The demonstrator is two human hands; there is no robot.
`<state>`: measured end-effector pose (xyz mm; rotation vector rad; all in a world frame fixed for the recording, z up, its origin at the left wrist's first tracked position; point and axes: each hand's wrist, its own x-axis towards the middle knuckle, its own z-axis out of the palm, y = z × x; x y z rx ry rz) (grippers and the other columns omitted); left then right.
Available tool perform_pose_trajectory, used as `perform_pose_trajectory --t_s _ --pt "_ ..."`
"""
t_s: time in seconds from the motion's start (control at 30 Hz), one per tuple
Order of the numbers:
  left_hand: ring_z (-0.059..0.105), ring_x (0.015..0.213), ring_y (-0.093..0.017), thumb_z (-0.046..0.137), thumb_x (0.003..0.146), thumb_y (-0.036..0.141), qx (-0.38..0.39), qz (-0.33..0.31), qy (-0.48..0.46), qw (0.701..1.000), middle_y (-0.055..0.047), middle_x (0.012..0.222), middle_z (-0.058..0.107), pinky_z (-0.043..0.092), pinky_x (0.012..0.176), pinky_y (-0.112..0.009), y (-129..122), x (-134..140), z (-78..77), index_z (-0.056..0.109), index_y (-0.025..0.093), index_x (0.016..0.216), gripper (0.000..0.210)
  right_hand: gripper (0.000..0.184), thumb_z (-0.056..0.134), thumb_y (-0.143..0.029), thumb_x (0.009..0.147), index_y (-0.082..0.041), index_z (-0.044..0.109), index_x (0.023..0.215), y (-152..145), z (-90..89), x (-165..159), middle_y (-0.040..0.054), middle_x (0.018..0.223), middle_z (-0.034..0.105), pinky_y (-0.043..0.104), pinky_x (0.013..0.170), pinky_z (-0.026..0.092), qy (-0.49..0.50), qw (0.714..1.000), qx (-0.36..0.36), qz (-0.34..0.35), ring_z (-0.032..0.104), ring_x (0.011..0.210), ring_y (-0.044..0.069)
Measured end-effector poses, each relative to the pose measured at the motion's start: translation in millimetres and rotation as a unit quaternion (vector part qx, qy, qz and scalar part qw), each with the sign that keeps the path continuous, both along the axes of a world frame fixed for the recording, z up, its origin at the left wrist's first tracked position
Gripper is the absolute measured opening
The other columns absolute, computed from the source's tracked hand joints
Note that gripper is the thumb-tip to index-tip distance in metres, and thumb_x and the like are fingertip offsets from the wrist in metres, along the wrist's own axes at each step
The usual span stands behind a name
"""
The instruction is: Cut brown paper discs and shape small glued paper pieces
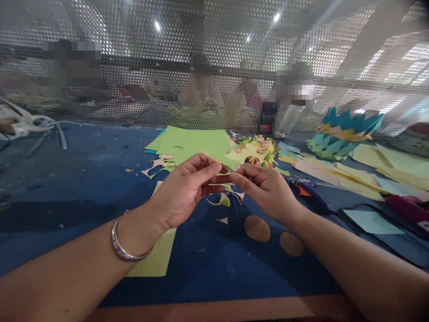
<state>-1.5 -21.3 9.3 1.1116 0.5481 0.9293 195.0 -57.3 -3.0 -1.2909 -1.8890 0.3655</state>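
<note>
My left hand (182, 192), with a silver bangle at the wrist, pinches a small thin piece (228, 168) between thumb and fingers. From the other side, the thumb and forefinger of my right hand (268, 190) close on the same piece. It shows nearly edge-on, so its kind is unclear. Below the hands lie pale paper scraps (225, 201) on the blue table. Nearer me, to the right, are a brown paper disc (257, 228) and a smaller brown disc (291, 244). A yellow-green paper sheet (157, 257) lies partly under my left forearm.
Green paper sheets (194, 141) lie behind my hands, with small paper flowers (264, 150) beside them. At right are a glue gun (310, 193), paper strips (338, 174) and a teal zigzag paper piece (350, 127). A perforated metal screen (217, 53) stands behind the table.
</note>
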Motion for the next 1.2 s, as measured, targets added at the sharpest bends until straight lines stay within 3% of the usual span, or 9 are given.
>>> perform_pose_trajectory --t_s 0.53,0.83,1.2 --pt "0.073 0.091 -0.02 0.079 0.086 0.029 0.0 0.008 0.026 1.0 -0.006 0.092 0.076 0.051 0.075 -0.028 1 0 1.2 0.067 0.016 0.081 0.019 0.043 0.053 -0.052 0.101 -0.02 0.057 0.074 0 -2.3 0 -0.0032 0.064 0.047 0.028 0.057 0.031 0.008 1.0 -0.005 0.001 0.042 0.06 0.012" --pt "0.071 0.088 -0.019 0.082 0.083 0.033 -0.01 0.001 0.04 0.999 -0.007 0.09 0.076 0.053 0.081 -0.032 2 -1 -1.3 0.073 0.016 0.081 0.019 0.042 0.054 -0.048 0.102 -0.02 0.051 0.07 1 -2.6 -1 -0.004 0.064 0.043 0.028 0.057 0.03 0.009 1.0 0.006 0.013 0.04 0.06 0.011" --pt "0.075 0.089 -0.022 0.081 0.084 0.037 0.106 0.08 0.092 0.987 -0.005 0.089 0.076 0.054 0.081 -0.033 8 -12 6.4 0.074 0.02 0.092 0.02 0.045 0.056 -0.048 0.101 -0.021 0.043 0.068 2 -3.1 -1 -0.0051 0.064 0.038 0.029 0.057 0.028 0.033 0.999 -0.004 0.025 0.037 0.059 0.011"
